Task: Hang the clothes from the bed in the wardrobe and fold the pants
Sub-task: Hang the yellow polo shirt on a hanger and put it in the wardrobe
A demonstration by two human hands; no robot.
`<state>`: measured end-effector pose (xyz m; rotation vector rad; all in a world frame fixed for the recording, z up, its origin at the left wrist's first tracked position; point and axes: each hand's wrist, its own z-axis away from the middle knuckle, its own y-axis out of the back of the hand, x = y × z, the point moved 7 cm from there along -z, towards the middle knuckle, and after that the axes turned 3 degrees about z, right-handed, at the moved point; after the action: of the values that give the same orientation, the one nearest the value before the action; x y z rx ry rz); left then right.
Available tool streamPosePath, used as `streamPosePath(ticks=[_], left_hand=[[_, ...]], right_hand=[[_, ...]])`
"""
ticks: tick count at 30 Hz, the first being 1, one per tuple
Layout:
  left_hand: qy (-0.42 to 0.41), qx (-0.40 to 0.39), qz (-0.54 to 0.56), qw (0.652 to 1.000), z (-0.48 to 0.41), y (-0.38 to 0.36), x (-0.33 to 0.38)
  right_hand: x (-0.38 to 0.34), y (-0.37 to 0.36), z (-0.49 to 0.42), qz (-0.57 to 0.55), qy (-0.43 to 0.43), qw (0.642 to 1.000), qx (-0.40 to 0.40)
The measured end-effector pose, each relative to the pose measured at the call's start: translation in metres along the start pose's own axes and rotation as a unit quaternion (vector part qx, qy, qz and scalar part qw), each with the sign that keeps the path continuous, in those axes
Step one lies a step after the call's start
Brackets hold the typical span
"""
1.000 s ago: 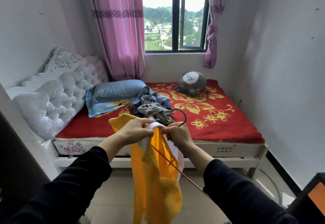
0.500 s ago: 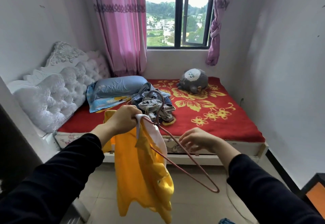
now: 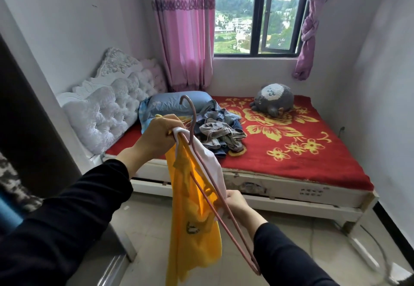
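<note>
The yellow garment (image 3: 192, 218) hung in the lower centre of the frame, off the bed and above the tiled floor, its white neck bunched at the top. At the far left edge stood a dark upright panel (image 3: 22, 117), and right of it, at mid left, the white tufted headboard (image 3: 107, 110). The left hand (image 3: 159, 135), just left of centre, gripped the white neck of the garment with curled fingers, together with the top of a pink wire hanger (image 3: 194, 119) whose hook stood up above the knuckles. The hanger slanted down toward the lower right, one arm inside the cloth. Behind the hook a blue pillow (image 3: 174, 104) lay at the head of the bed (image 3: 291, 187), below a pink curtain (image 3: 186, 39). The right hand (image 3: 237, 205), low and right of centre, had its fingers closed on the garment's pale edge where the hanger wire crossed it; whether it pinched wire, cloth or both could not be told. In the middle of the frame a pile of clothes (image 3: 219, 135) lay on the red flowered blanket (image 3: 313, 162). Further right a grey plush toy (image 3: 273, 99) sat near the wall under the window (image 3: 257, 16), and a knotted curtain (image 3: 309, 27) hung at the upper right.
</note>
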<state>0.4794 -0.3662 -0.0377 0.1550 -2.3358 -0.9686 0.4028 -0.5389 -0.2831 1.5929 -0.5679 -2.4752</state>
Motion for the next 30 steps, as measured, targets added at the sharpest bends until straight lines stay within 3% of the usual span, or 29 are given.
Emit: streamPosePath(ticks=[3, 8, 14, 24, 30], left_hand=[[0.065, 0.016, -0.086, 0.994, 0.008, 0.018, -0.034], [0.190, 0.018, -0.210, 0.959, 0.036, 0.032, -0.085], [0.284, 0.033, -0.266, 0.921, 0.060, 0.028, -0.118], [0.234, -0.024, -0.288, 0.928, 0.065, 0.009, -0.116], [0.193, 0.000, -0.294, 0.936, 0.063, 0.016, -0.109]], right_hand=[[-0.002, 0.009, 0.003, 0.065, 0.015, 0.998, 0.014], [0.000, 0.051, 0.005, 0.010, 0.013, 0.997, 0.073], [0.000, 0.074, 0.008, -0.237, -0.026, 0.970, 0.045], [-0.023, 0.115, 0.004, -0.375, -0.099, 0.899, 0.202], [-0.044, 0.141, 0.005, -0.352, -0.081, 0.907, 0.218]])
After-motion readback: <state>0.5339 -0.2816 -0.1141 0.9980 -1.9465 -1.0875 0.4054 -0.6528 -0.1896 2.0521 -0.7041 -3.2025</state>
